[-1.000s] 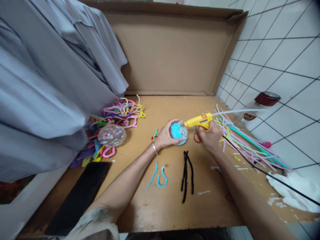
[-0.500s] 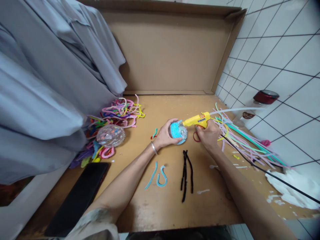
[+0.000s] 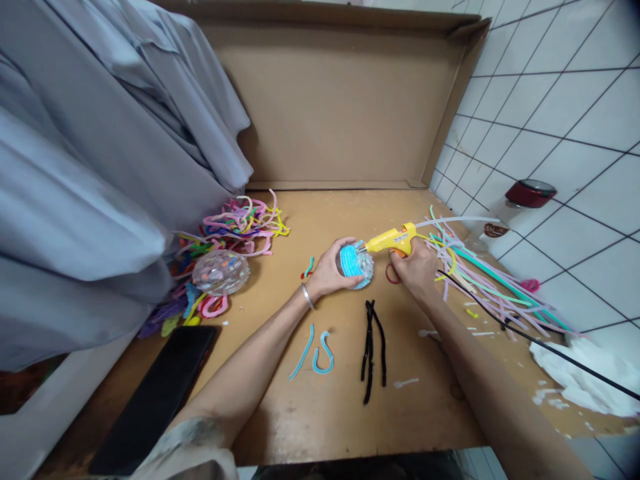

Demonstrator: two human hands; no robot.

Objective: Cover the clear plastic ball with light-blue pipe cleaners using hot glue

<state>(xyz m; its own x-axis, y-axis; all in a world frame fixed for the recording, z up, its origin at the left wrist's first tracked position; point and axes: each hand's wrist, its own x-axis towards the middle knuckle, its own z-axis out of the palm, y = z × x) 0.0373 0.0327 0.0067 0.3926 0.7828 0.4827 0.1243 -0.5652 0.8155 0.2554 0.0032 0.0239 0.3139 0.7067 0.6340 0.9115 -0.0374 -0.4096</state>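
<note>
My left hand [image 3: 331, 270] is wrapped round a small rounded container [image 3: 353, 262], clear at its right end and banded with light blue pipe cleaner. In my right hand [image 3: 419, 267] is a yellow hot glue gun [image 3: 393, 239]; its nozzle points left and meets the blue band, though contact is hard to confirm. A clear glue stick [image 3: 457, 219] juts from the gun's back. Below the hands lie a straight blue pipe cleaner [image 3: 303, 353], a curled blue one [image 3: 325, 357] and several black pipe cleaners [image 3: 370, 350]. A dark red ring [image 3: 393, 273] rests beside my right hand.
Tangled coloured pipe cleaners [image 3: 245, 223] and a clear ball-like container [image 3: 221, 272] are at left, above a black phone [image 3: 160, 393]. Straight pipe cleaners [image 3: 495, 280], a red-lidded jar [image 3: 520, 207] and white tissue [image 3: 585, 373] are at right. Cardboard [image 3: 330, 107] stands behind; a black cord [image 3: 540, 343] crosses the right side.
The glue gun and my right hand have shifted slightly left, and the glue stick's tail has moved with them. My left hand holds the container almost unmoved.
</note>
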